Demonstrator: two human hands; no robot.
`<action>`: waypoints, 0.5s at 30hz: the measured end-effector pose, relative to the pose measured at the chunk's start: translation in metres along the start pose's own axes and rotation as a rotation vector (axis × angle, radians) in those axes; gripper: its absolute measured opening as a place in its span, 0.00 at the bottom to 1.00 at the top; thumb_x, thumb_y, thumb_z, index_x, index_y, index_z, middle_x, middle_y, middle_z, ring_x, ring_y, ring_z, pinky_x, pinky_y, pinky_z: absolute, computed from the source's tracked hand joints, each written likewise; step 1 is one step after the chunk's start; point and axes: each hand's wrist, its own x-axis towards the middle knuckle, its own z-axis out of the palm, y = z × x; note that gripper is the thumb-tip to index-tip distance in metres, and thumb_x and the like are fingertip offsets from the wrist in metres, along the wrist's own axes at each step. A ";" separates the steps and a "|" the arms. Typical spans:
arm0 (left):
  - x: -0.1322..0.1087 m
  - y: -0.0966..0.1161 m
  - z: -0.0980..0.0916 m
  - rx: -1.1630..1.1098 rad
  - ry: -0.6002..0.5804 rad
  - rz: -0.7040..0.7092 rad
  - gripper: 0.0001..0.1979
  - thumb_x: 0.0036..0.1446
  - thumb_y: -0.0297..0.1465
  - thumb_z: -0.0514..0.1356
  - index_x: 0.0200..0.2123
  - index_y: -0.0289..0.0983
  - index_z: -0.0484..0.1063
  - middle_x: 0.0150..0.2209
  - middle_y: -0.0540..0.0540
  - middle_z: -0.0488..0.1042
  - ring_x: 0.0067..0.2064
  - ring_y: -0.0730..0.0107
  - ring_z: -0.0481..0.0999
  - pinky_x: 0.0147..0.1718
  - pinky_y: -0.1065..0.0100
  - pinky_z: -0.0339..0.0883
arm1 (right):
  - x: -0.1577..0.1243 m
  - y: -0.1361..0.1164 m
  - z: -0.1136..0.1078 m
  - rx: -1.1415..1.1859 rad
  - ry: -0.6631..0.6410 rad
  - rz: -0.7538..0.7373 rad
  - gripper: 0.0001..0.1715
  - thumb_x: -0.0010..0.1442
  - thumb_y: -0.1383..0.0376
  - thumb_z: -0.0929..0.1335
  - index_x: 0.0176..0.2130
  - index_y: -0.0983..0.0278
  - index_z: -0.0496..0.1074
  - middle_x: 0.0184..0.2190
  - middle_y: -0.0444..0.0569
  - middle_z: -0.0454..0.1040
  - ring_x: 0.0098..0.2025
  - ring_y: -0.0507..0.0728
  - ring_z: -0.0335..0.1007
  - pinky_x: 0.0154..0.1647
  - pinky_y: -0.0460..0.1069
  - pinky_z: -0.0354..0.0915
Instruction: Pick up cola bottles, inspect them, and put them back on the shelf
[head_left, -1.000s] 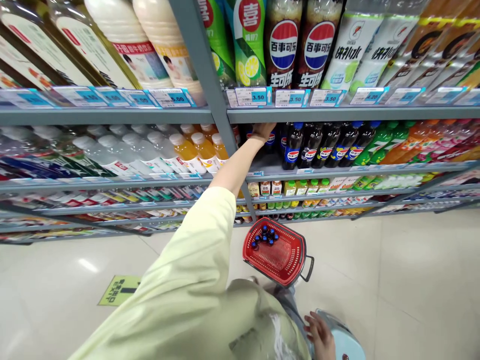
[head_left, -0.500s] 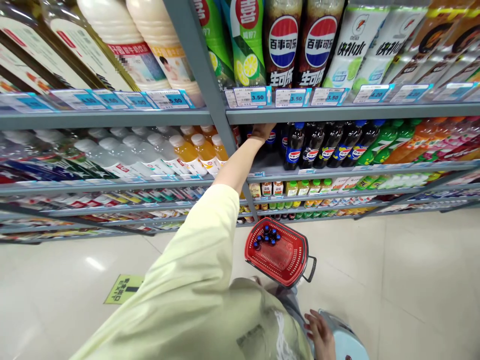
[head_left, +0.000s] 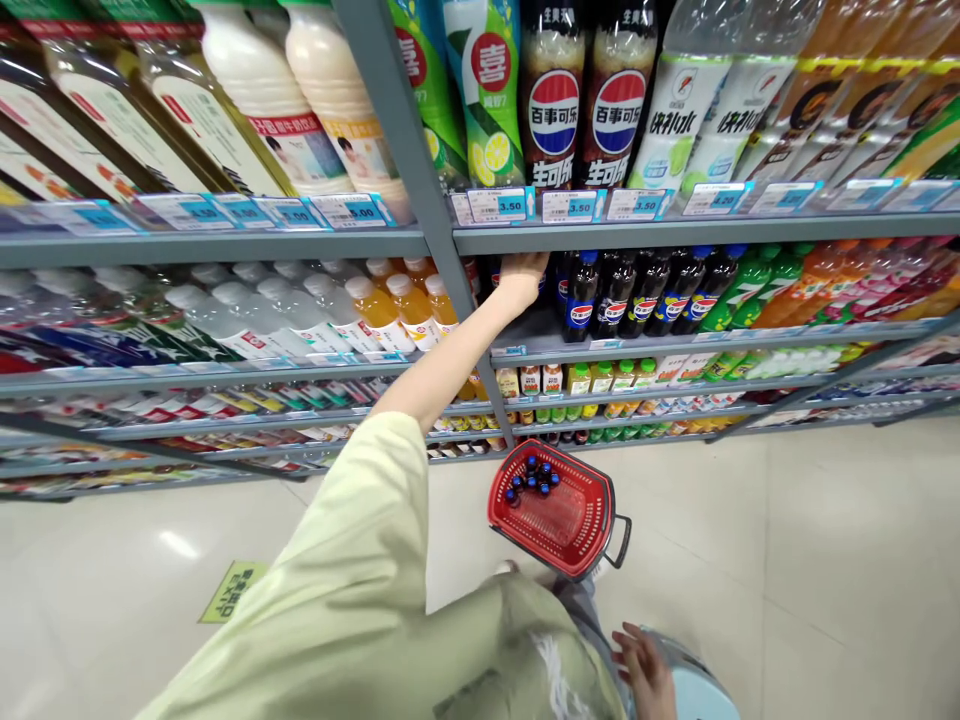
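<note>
My left hand (head_left: pixel 523 278) reaches into the shelf bay just under the upper shelf's edge, among dark cola bottles with blue caps. Its fingertips are hidden by that edge and the back of the hand, so any grip does not show. Right of it stands a front cola bottle (head_left: pixel 581 295) with a blue label. Low in view, my right hand (head_left: pixel 643 668) hangs with its fingers apart, holding nothing, close to a pale blue rounded object (head_left: pixel 701 690). On the floor below the shelves, a red shopping basket (head_left: pixel 592 545) holds several blue-capped dark bottles (head_left: pixel 534 476) at its far left.
The upper shelf edge (head_left: pixel 675 232) runs close above my left hand, and a grey upright post (head_left: pixel 427 190) stands left of it. Juice bottles (head_left: pixel 409 300) line the left bay, green soda bottles (head_left: pixel 754 285) the right. The basket's black handle (head_left: pixel 624 542) points right.
My left hand has drawn back slightly toward me, showing more of its back, and the elbow has moved left. The view has tilted up a little. My right hand is nearly unmoved.
</note>
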 end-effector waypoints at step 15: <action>-0.026 0.082 0.052 -0.355 0.020 -0.002 0.52 0.55 0.36 0.69 0.76 0.52 0.46 0.78 0.47 0.24 0.73 0.31 0.52 0.61 0.37 0.69 | -0.024 -0.018 -0.019 0.019 -0.031 0.041 0.53 0.34 0.30 0.74 0.46 0.65 0.75 0.43 0.60 0.83 0.38 0.66 0.81 0.39 0.55 0.76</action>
